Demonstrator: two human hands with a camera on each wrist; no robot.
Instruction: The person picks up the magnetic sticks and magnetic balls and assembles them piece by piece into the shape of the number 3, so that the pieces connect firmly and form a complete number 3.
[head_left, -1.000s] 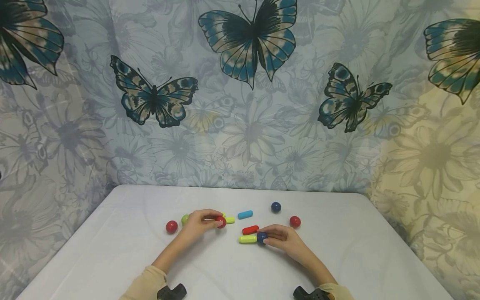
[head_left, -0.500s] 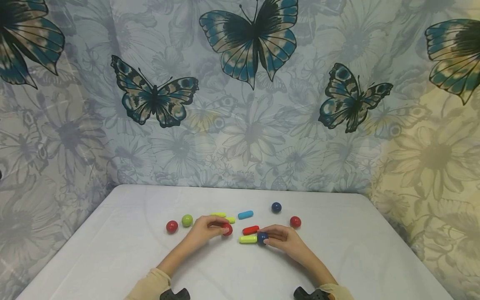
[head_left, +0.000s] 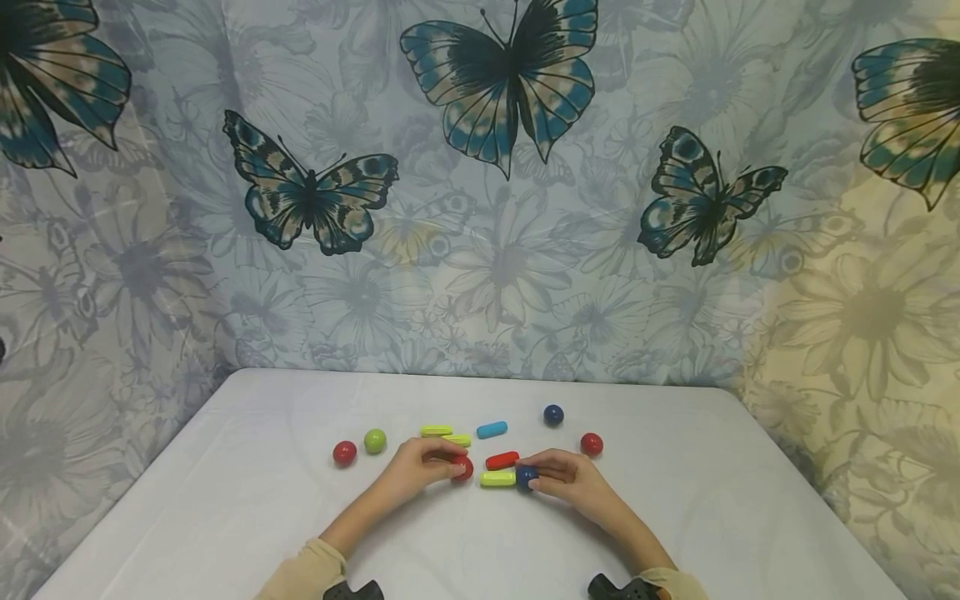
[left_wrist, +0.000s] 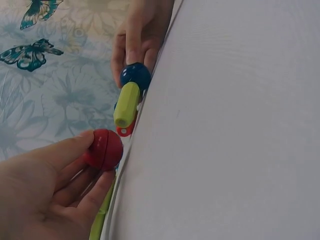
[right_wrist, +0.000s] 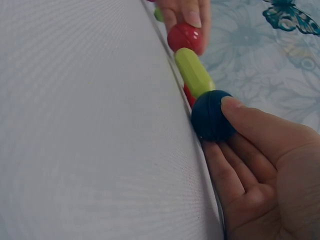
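My left hand [head_left: 417,468] pinches a red ball [left_wrist: 106,150] between thumb and fingers. Opposite it, my right hand [head_left: 576,485] grips a dark blue ball [right_wrist: 212,117]. A yellow-green rod [head_left: 497,479] meets the blue ball at one end. Its other end, with a small hole visible in the left wrist view, points at the red ball, and a small gap separates the two. Just behind this rod lies a red rod [head_left: 502,460], close to the right fingertips.
Beyond the hands lie two yellow-green rods [head_left: 437,431] and a blue rod [head_left: 492,429]. A red ball [head_left: 345,453] and a green ball [head_left: 375,441] sit at left. Another blue ball [head_left: 553,415] and red ball [head_left: 592,444] rest at right on the white table [head_left: 187,517].
My left hand has brought its red ball rightward and nearer to me, toward the rod's free end, uncovering the green ball and the rods behind. The right hand stays nearly still.
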